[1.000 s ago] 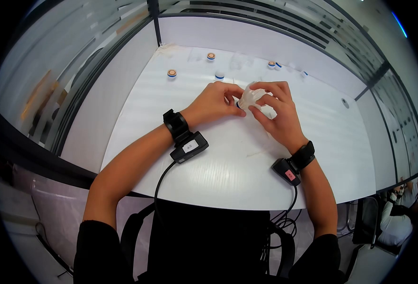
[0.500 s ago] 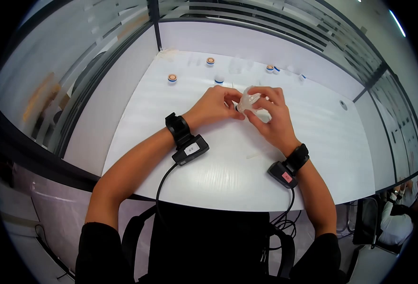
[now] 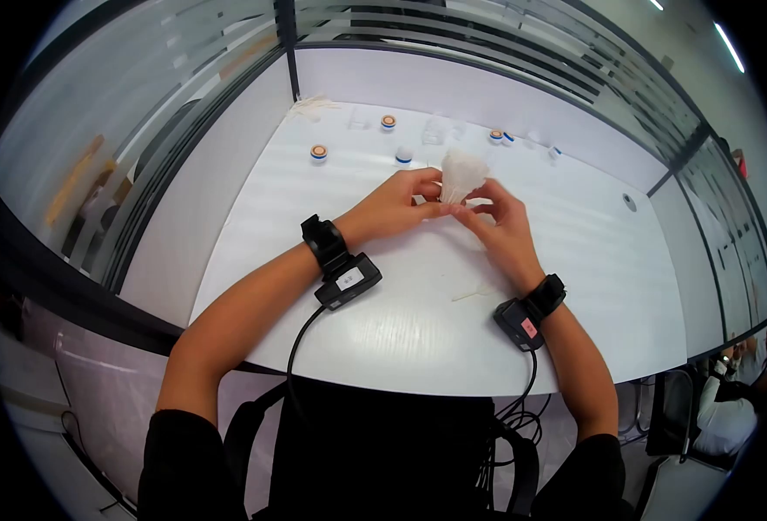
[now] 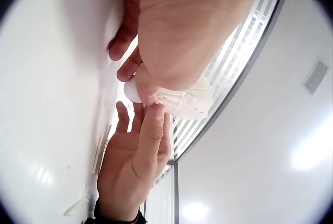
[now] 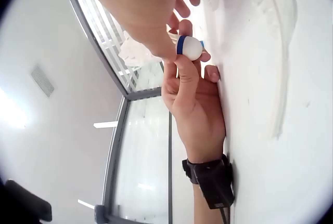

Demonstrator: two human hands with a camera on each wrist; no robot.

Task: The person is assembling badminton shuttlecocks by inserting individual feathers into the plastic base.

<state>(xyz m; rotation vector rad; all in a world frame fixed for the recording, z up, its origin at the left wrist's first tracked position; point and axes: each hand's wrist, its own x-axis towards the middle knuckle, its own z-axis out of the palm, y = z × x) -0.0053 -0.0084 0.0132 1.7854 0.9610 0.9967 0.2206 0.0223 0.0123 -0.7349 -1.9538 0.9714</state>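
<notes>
A crinkled translucent plastic bag (image 3: 463, 174) rises upright between my hands, gathered at its lower end. Below the gather is a small white rounded container (image 5: 192, 48) with a blue band, mostly hidden by fingers in the head view. My left hand (image 3: 398, 204) holds the container from the left, its thumb and fingertips around the banded part. From the right, my right hand (image 3: 505, 227) pinches the gathered neck of the bag between thumb and fingers. Both thumb tips meet at the neck. In the left wrist view the container's white end (image 4: 131, 91) shows beside the fingers.
Small blue-banded containers with orange-ringed tops (image 3: 318, 153) stand toward the back, beside a white one (image 3: 403, 156). Clear plastic pieces (image 3: 435, 132) lie near the back panel (image 3: 487, 91). Thin cream strands (image 3: 314, 106) sit in the back-left corner; another strand (image 3: 470, 297) lies near my right wrist.
My right fingers have slid down from around the bag to its gathered neck. The bag, earlier bunched under those fingers, now stands up above both hands. My left hand has hardly moved.
</notes>
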